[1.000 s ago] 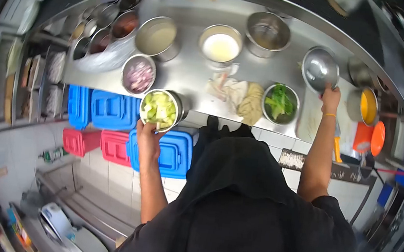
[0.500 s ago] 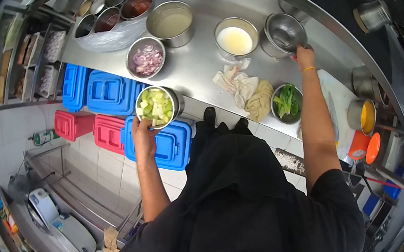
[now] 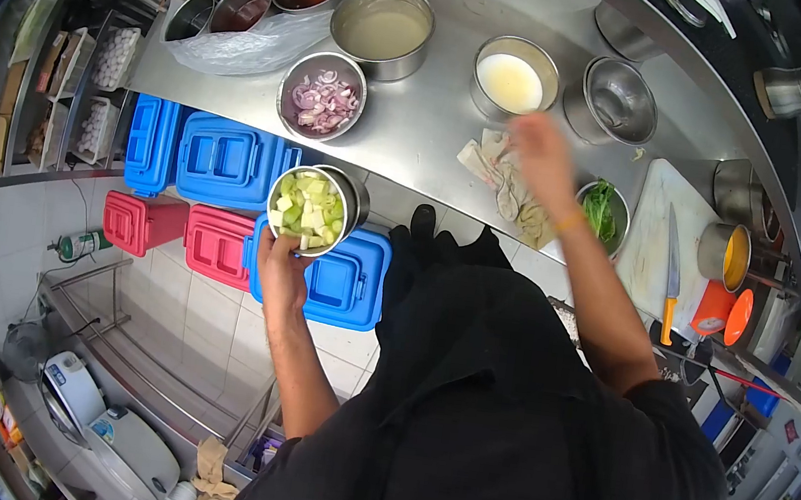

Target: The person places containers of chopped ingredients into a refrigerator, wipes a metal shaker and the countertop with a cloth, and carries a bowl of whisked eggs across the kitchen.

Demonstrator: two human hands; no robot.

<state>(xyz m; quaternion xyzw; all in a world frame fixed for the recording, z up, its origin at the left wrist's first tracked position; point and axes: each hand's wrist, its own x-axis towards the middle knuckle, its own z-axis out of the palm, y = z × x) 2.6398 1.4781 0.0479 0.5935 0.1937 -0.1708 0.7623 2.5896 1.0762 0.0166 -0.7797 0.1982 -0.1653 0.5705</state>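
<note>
My left hand grips a metal pot of chopped pale-green vegetables, held tilted in front of the counter edge. My right hand is smeared by motion, so its fingers cannot be read. It is over the counter beside crumpled cloths, near a metal pot holding creamy liquid. To its right a metal bowl rests in the mouth of another pot. Partly behind my right forearm stands a bowl of leafy greens. A bowl of sliced red onions sits at the counter's front edge.
A knife lies on a white cutting board at right, beside a pot of orange contents. A larger pot stands behind the onions. Blue lidded bins and red bins line the floor at left.
My right hand has let go of the metal bowl and moved left and toward me, over the cloths. The bowl now sits in the pot. My left hand still holds its pot.
</note>
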